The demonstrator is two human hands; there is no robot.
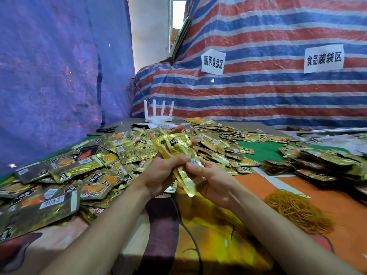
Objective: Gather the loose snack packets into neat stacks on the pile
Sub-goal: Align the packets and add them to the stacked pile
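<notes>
Head view, near to far: a printed cloth covers the table (pixel 198 241), and both forearms reach in over it. The left hand (pixel 160 175) and right hand (pixel 212 181) meet just above the table, holding one bundle (pixel 176 147) of gold packets between them. The left hand's fingers are curled round the bundle's lower half, thumb across the front. The right hand's fingers (pixel 193 166) pinch the bundle's lower edge beside a barcode. The packets in the bundle fan apart at the top; their number cannot be told.

A loose heap of rubber bands (pixel 297 211) lies right of the right forearm. The pile (pixel 79 171) of packets, too many to count, spreads left of the hands and behind them. Low stacks (pixel 327 163) of packets sit at the right, well apart from the hands, and a bare green patch shows between them and the pile. Beyond the pile lie one pair of scissors (pixel 108 129) and one white router (pixel 157 118) with four antennas. Two paper signs (pixel 213 61) hang on the striped tarp (pixel 258 92) behind.
</notes>
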